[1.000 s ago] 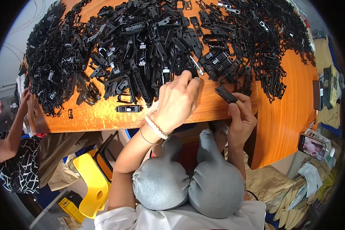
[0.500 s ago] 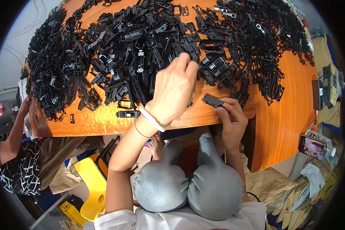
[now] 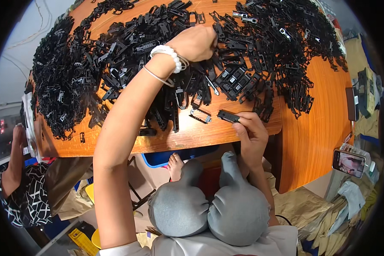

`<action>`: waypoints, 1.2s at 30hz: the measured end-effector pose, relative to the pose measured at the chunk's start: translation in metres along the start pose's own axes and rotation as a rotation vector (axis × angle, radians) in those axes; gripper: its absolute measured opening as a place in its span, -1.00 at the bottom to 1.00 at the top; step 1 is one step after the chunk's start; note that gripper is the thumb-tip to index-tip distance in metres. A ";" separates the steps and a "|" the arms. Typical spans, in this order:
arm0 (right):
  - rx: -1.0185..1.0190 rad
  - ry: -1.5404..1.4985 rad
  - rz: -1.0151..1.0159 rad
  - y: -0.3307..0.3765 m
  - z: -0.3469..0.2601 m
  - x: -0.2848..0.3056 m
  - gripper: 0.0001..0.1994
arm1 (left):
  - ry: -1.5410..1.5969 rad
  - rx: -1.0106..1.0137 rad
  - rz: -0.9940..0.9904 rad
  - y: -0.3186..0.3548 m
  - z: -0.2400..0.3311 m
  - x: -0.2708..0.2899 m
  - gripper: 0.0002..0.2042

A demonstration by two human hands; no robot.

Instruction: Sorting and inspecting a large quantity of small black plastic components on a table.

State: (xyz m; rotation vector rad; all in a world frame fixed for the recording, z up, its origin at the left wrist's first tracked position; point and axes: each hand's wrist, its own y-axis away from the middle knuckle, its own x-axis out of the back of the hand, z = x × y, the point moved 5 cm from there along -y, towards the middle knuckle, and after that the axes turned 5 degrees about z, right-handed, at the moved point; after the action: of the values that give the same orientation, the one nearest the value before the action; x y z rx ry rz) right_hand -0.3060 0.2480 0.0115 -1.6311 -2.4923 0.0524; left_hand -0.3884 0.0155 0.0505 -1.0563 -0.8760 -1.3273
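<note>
My left hand [image 3: 196,43], with white beaded bracelets at its wrist, is stretched far forward over the middle pile of black plastic parts [image 3: 134,49]. Its fingers curl down among the parts at the pile's right side, and whatever they grip is hidden. Nearer to me, just above the table's front edge, my right hand [image 3: 255,138] pinches a small oblong black plastic part [image 3: 228,115] between thumb and fingers. A narrow black frame with a pale metal strip [image 3: 200,115] lies on the wood to the left of that part. Several joined black parts [image 3: 237,81] lie beyond it.
Heaps of thin black frames cover the table's left [image 3: 57,81] and far right [image 3: 296,47]. A phone on a stand [image 3: 348,164] is beside the table at right. Another person's arm [image 3: 13,164] shows at far left. A blue bin [image 3: 153,160] sits under the edge.
My left hand has moved forward and deeper over the pile. My right hand has shifted slightly left with the black part. The metal-stripped frame now shows on the bare wood.
</note>
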 end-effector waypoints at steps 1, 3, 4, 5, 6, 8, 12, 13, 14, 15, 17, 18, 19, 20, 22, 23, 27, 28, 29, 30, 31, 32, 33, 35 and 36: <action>-0.003 0.008 0.001 0.000 0.000 0.000 -0.91 | 0.053 0.088 -0.042 -0.002 -0.003 -0.002 -0.81; -0.004 0.011 0.001 0.000 0.000 -0.001 -0.90 | -0.117 0.066 -0.034 -0.007 -0.008 0.000 -0.81; 0.045 0.021 -0.010 0.000 0.001 -0.002 -0.91 | -0.222 0.017 0.044 -0.010 -0.012 0.001 -0.81; 0.094 0.031 -0.020 0.000 -0.001 -0.004 -0.91 | -0.327 -0.034 0.121 -0.010 -0.016 0.001 -0.81; 0.094 0.034 -0.016 0.000 -0.001 -0.003 -0.91 | -0.350 0.001 0.112 -0.013 -0.017 -0.001 -0.82; 0.089 0.039 -0.026 -0.001 -0.003 -0.003 -0.90 | -0.302 -0.074 0.163 -0.012 -0.018 0.000 -0.82; 0.078 0.034 -0.007 -0.001 -0.003 -0.002 -0.90 | -0.185 -0.170 0.207 -0.006 -0.021 -0.001 -0.83; 0.108 0.042 0.002 -0.002 -0.004 -0.002 -0.90 | -0.144 -0.193 0.185 -0.004 -0.020 -0.003 -0.84; 0.139 0.051 0.010 -0.002 -0.006 -0.002 -0.90 | -0.121 -0.209 0.210 -0.005 -0.017 -0.005 -0.84; 0.140 0.050 0.009 -0.002 -0.006 -0.002 -0.90 | -0.123 -0.208 0.210 -0.006 -0.016 -0.005 -0.84; 0.140 0.051 -0.007 -0.001 -0.005 -0.003 -0.90 | -0.056 -0.149 0.164 -0.009 -0.018 -0.007 -0.84; 0.143 0.055 -0.005 -0.001 -0.005 -0.003 -0.90 | -0.054 -0.152 0.168 -0.011 -0.016 -0.008 -0.84; 0.119 0.041 -0.006 0.000 -0.004 -0.003 -0.90 | -0.062 -0.139 0.193 -0.012 -0.014 -0.008 -0.84; 0.096 0.027 -0.007 0.000 -0.003 -0.003 -0.90 | -0.069 -0.127 0.218 -0.014 -0.013 -0.007 -0.84; 0.098 0.033 -0.008 0.000 -0.003 -0.004 -0.90 | -0.068 -0.130 0.242 -0.014 -0.014 -0.007 -0.84; 0.099 0.035 -0.010 0.000 -0.003 -0.004 -0.90 | -0.068 -0.131 0.243 -0.014 -0.014 -0.007 -0.84; 0.102 0.020 -0.009 0.000 -0.005 -0.004 -0.90 | -0.089 -0.172 0.251 -0.008 -0.009 0.008 -0.86; 0.080 -0.010 -0.008 0.001 -0.004 -0.004 -0.90 | -0.075 -0.174 0.262 -0.003 -0.006 0.018 -0.87; 0.060 -0.041 -0.007 0.001 -0.004 -0.004 -0.90 | -0.070 -0.108 0.198 0.003 -0.009 0.029 -0.91; 0.057 -0.038 -0.006 0.001 -0.007 -0.004 -0.90 | 0.009 -0.024 0.173 0.010 -0.006 0.040 -0.91; 0.058 -0.089 0.024 -0.001 -0.011 -0.003 -0.90 | 0.085 0.063 0.146 0.020 -0.001 0.050 -0.90; 0.035 -0.152 0.069 -0.005 -0.003 0.007 -0.90 | 0.387 0.172 0.131 0.021 0.010 0.042 -0.88; 0.026 -0.161 0.064 -0.007 -0.007 0.005 -0.90 | 0.683 0.292 0.142 0.037 0.017 0.042 -0.85; 0.008 -0.232 0.122 -0.012 -0.027 0.008 -0.89 | 0.731 0.389 0.119 0.062 0.033 0.041 -0.75; 0.033 -0.240 0.110 -0.014 -0.034 0.004 -0.88 | 0.897 0.504 0.074 0.076 0.041 0.038 -0.79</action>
State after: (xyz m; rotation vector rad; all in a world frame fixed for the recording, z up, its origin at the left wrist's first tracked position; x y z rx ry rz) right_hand -0.3148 0.2438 0.0469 -1.8457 -2.5505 0.3193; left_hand -0.3071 0.0385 0.0918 -0.0504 -0.4273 -1.2401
